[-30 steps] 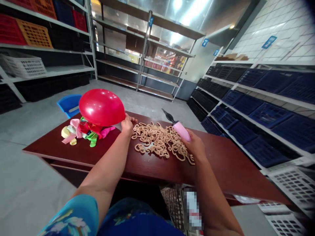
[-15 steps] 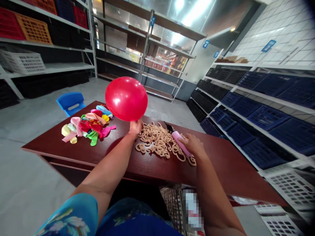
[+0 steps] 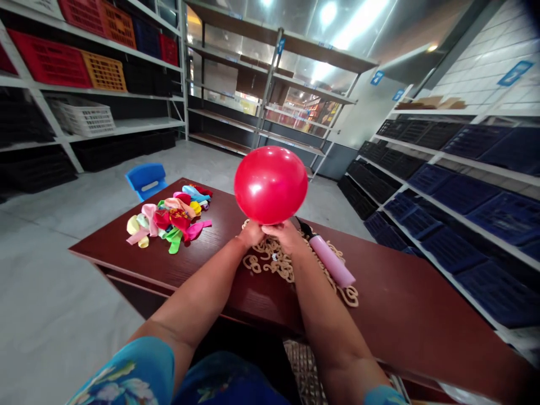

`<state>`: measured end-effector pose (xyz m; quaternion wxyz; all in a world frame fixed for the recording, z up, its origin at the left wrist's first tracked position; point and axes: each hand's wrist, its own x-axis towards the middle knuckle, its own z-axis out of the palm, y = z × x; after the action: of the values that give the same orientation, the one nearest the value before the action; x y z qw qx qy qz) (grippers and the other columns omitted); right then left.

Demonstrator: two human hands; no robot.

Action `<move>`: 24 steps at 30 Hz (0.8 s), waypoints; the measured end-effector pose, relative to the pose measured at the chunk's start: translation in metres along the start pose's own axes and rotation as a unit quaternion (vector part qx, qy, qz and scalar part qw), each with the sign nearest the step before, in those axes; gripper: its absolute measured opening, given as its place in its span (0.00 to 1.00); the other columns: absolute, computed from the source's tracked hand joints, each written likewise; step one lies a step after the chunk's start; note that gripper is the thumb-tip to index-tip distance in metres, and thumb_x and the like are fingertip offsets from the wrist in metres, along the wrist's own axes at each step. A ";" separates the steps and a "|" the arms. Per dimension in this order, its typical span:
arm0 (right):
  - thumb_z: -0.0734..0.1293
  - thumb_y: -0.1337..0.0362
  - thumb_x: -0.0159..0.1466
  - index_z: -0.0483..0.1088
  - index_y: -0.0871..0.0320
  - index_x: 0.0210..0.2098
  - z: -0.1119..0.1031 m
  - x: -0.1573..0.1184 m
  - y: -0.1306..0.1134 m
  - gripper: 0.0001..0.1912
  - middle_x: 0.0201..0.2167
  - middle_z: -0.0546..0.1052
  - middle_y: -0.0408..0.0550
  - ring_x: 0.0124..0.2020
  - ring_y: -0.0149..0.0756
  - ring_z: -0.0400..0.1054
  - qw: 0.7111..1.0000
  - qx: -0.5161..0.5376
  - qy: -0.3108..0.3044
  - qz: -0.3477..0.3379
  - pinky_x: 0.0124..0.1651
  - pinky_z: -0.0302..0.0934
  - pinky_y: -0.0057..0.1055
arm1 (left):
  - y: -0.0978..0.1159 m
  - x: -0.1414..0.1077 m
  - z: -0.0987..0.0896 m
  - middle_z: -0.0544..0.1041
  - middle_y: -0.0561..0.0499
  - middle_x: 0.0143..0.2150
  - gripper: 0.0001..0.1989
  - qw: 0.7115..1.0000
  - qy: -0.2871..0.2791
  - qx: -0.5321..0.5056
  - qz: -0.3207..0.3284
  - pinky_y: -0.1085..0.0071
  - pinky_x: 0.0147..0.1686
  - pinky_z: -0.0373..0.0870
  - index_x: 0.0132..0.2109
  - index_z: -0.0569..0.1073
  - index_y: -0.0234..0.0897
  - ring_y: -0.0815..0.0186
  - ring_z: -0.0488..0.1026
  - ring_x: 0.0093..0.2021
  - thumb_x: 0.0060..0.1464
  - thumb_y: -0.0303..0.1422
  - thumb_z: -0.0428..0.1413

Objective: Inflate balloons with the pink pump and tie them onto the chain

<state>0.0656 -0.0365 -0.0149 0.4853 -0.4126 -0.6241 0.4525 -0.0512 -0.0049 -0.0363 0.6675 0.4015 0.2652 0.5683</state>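
While the red balloon (image 3: 270,184) stands full and round above the table, both hands meet at its neck just below it. Left hand (image 3: 252,233) pinches the neck from its side; right hand (image 3: 287,235) closes on it from the other, fingers curled tight, the two hands touching. Whether a knot is formed cannot be told: the neck is hidden inside the fingers.

Pink hand pump (image 3: 331,261) lies loose on the dark wooden table (image 3: 400,315), just right of the hands, nozzle pointing away, no hand on it. It rests partly on a heap of tan loops (image 3: 291,264) spread under and beside the hands; too small to say what these are.

Judgement on progress: inflating looks done for this one, since the balloon is taut and the pump set aside. Sealing the neck appears to be the step in hand. A pile of limp uninflated balloons (image 3: 171,216), many colours, sits well to the left on the table, so much seems left.

Blue small chair (image 3: 146,180) beyond the table's far edge.
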 end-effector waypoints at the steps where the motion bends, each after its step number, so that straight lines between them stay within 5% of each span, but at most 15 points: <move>1: 0.71 0.57 0.46 0.71 0.55 0.37 -0.001 -0.001 0.003 0.18 0.32 0.77 0.42 0.36 0.36 0.69 1.000 0.028 0.004 0.002 0.41 0.64 0.37 | -0.001 -0.001 0.001 0.66 0.52 0.15 0.15 1.000 -0.025 0.013 0.001 0.76 0.22 0.59 0.17 0.67 0.35 0.70 0.60 0.18 0.41 0.12 0.50; 8: 0.68 0.53 0.48 0.71 0.55 0.31 -0.005 -0.009 0.011 0.14 0.20 0.73 0.41 0.20 0.31 0.62 0.988 0.131 0.032 0.070 0.24 0.61 0.32 | 0.008 -0.009 0.009 0.67 0.51 0.14 0.12 0.957 -0.211 0.193 -0.043 0.77 0.14 0.52 0.18 0.69 0.34 0.73 0.58 0.12 0.46 0.21 0.55; 14: 0.67 0.55 0.51 0.67 0.54 0.31 -0.004 -0.005 0.010 0.12 0.36 0.75 0.44 0.24 0.29 0.63 0.980 0.178 0.089 0.017 0.24 0.60 0.28 | 0.023 -0.013 0.013 0.68 0.52 0.14 0.09 0.984 -0.138 0.115 -0.002 0.78 0.13 0.52 0.21 0.70 0.35 0.74 0.61 0.12 0.44 0.21 0.58; 20: 0.66 0.51 0.51 0.65 0.54 0.28 -0.004 -0.005 0.000 0.14 0.41 0.73 0.44 0.36 0.33 0.66 0.977 0.201 0.078 0.003 0.33 0.65 0.32 | 0.023 -0.017 0.018 0.64 0.54 0.15 0.09 0.956 -0.190 0.200 0.099 0.77 0.14 0.53 0.24 0.70 0.36 0.74 0.58 0.13 0.46 0.35 0.59; 24: 0.64 0.49 0.53 0.64 0.54 0.26 -0.002 -0.006 -0.003 0.14 0.37 0.73 0.43 0.35 0.32 0.66 0.977 0.204 0.062 0.000 0.34 0.67 0.33 | 0.026 -0.019 0.022 0.62 0.53 0.17 0.13 0.970 -0.200 0.133 0.026 0.76 0.15 0.52 0.25 0.68 0.34 0.74 0.56 0.14 0.52 0.38 0.54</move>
<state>0.0683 -0.0422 -0.0132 0.5969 -0.3325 -0.4875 0.5436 -0.0511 -0.0282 -0.0047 0.6326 0.5989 0.1890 0.4533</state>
